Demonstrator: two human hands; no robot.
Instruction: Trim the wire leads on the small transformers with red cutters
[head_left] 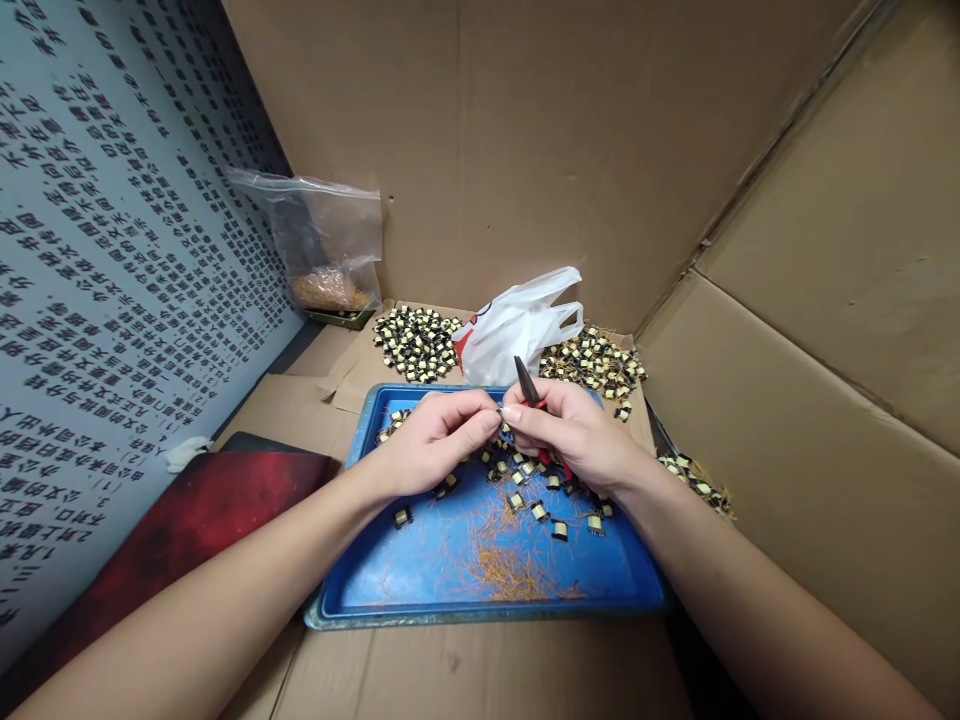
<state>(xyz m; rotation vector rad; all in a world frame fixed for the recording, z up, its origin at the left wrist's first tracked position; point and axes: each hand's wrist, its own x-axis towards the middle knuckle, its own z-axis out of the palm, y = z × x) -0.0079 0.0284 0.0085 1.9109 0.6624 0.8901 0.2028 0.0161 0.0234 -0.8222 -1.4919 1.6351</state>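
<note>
My left hand (439,440) and my right hand (581,430) meet fingertip to fingertip above the far half of a blue tray (390,570). Between their pinched fingers is a small black-and-yellow wound coil (506,430), mostly covered by the fingers. Tucked in my right hand is a pair of red-handled pliers (526,380), its dark jaws pointing up and away from me. Below the hands, several similar coils (559,530) lie loose in the tray. A heap of orange wire clippings (510,575) is spread near the tray's front edge.
Behind the tray are a left pile of coils (418,345), a white plastic bag (510,325) and a right pile of coils (592,362). A clear zip bag (330,240) stands back left. Cardboard walls (525,130) enclose the back and right; a dark red mat (247,500) lies left.
</note>
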